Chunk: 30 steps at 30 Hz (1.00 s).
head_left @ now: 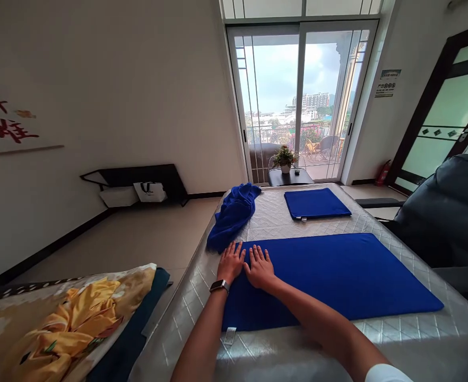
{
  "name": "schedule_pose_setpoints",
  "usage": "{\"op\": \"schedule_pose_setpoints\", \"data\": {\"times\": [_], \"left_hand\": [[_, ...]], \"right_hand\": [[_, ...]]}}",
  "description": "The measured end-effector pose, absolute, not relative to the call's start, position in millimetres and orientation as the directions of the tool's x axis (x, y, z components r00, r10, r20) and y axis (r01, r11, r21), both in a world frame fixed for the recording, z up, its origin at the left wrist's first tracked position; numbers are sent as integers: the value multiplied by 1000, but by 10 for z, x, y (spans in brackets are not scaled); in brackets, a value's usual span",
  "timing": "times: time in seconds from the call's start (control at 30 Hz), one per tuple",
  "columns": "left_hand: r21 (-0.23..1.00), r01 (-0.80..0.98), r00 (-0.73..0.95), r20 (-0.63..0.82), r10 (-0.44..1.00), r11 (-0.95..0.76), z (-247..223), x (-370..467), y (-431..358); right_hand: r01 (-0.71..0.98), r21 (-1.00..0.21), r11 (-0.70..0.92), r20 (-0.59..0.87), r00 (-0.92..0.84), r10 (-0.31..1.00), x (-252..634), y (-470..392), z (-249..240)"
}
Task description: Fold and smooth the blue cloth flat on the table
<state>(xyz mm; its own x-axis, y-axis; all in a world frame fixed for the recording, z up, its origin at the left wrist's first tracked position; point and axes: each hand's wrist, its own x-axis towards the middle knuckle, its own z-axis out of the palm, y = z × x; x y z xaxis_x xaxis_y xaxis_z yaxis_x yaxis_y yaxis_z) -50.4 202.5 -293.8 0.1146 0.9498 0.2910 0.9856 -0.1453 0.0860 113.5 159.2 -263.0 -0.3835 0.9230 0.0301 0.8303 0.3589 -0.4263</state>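
At the frame's lower centre, the left hand (231,263) and right hand (260,269) lie flat, each grip spread, on smooth blue cloth (333,276) atop a mattress (268,215).

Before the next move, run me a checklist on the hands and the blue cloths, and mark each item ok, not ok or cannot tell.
1. Right hand palm down on the flat cloth: ok.
2. Left hand palm down at that cloth's left edge: ok.
3. Left fingertips clear of the crumpled cloth: cannot tell; they lie right by it.
4. Flat cloth spread without big folds: ok.
5. Folded cloth apart from the flat one: ok; mattress shows between them.
6. Tag tucked away: not ok; it sticks out past the near edge.
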Motion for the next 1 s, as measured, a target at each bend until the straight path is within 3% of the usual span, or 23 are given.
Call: {"op": "schedule_pose_setpoints", "data": {"times": [0.53, 1.0], "left_hand": [[146, 987, 25, 243, 970, -62, -2909, -470, 2101], [52, 998, 16, 264, 964, -30, -2952, -522, 2175]], "right_hand": [[934, -310, 179, -113, -223, 968, 2755, 1770, -2673], [972, -141, -189, -101, 175, 979, 5148, 2015, -2902]]}}
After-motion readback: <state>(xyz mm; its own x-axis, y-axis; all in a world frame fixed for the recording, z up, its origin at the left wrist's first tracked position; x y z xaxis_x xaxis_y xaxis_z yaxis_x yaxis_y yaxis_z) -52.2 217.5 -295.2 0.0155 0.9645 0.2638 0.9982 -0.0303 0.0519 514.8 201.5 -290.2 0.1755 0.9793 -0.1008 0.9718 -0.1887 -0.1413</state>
